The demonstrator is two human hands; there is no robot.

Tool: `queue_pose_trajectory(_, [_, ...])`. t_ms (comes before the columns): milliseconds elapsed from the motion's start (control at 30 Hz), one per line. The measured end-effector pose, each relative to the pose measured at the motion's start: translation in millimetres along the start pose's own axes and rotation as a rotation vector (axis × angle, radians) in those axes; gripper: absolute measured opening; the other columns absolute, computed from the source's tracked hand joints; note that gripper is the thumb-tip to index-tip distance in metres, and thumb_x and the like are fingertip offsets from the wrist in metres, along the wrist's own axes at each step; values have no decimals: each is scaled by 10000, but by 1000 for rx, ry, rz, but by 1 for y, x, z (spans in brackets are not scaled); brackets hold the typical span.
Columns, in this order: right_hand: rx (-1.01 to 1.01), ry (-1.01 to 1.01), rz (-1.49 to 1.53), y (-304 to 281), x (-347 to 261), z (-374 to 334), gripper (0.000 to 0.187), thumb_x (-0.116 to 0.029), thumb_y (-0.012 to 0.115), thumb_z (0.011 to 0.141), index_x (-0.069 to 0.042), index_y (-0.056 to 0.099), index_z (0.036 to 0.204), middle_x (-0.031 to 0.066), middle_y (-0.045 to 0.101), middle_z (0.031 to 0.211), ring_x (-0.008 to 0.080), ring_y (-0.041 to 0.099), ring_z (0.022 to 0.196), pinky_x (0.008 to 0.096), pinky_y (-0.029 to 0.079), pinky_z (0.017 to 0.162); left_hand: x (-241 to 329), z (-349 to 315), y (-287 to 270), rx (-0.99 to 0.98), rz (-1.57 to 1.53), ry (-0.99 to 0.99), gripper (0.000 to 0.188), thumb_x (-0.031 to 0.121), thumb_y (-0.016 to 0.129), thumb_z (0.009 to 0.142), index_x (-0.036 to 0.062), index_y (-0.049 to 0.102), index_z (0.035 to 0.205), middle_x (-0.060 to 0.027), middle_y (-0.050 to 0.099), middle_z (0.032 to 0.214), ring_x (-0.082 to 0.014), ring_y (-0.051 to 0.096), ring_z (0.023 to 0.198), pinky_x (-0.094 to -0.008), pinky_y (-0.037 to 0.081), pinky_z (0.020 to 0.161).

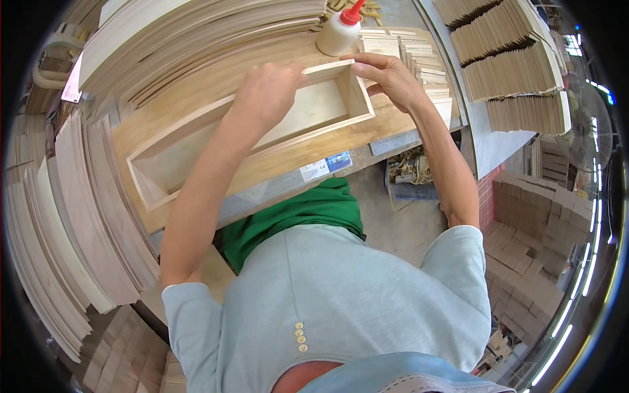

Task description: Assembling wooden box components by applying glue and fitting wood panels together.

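A long, shallow open box of pale wood lies slantwise on the workbench. My left hand is closed at the middle of its far long side, knuckles up; the fingertips are mostly hidden behind the hand. At the far right corner my right hand grips the box, index finger along the rim and thumb against the end board. Part of the box's near left stretch is covered by my left forearm. Just beyond the right corner stands a white glue bottle with a red nozzle cap.
Stacked thin boards fill the bench's far left, and more boards stand at the left. Small wooden strips lie beside my right hand. Bundled pieces sit on a metal-grey surface at the right. Wooden blocks are piled lower right.
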State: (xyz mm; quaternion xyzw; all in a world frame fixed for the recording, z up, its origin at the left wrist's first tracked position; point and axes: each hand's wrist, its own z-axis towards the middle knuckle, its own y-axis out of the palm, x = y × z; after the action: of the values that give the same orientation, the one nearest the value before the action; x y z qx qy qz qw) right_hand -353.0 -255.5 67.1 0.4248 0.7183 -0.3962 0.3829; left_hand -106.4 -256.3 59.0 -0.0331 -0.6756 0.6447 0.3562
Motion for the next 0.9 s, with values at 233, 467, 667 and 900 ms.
queue_pose_trajectory(233, [-114,6,-105,-16,-7,14,341,-306,616,904,-55,612,1135,87,621,1074,165,581,1037,318,587,651,0,-1,14,175,-33,48,209,251,578,910,59,651,950,-202,623,699,-398,616,656,-482,480,584])
queue_pose_trajectory(467, [-209,59,-238,-30,-22,25,307,-309,684,850,-83,633,1052,32,644,994,119,607,920,327,590,647,32,2,21,471,22,197,311,339,642,861,62,637,1001,-136,649,770,-332,634,700,-445,474,613])
queue_pose_trajectory(667, [-229,68,-230,-25,-21,31,309,-278,698,839,-62,657,1056,6,613,908,103,566,843,277,575,592,98,-6,54,292,40,82,356,387,734,741,57,605,777,-93,604,726,-261,617,700,-395,465,631])
queue_pose_trajectory(900, [-117,-3,-50,-23,0,21,315,-274,663,866,-61,652,1098,31,586,973,121,556,916,300,552,657,102,4,68,351,1,136,218,240,714,743,49,610,751,-99,604,720,-254,618,689,-396,463,618])
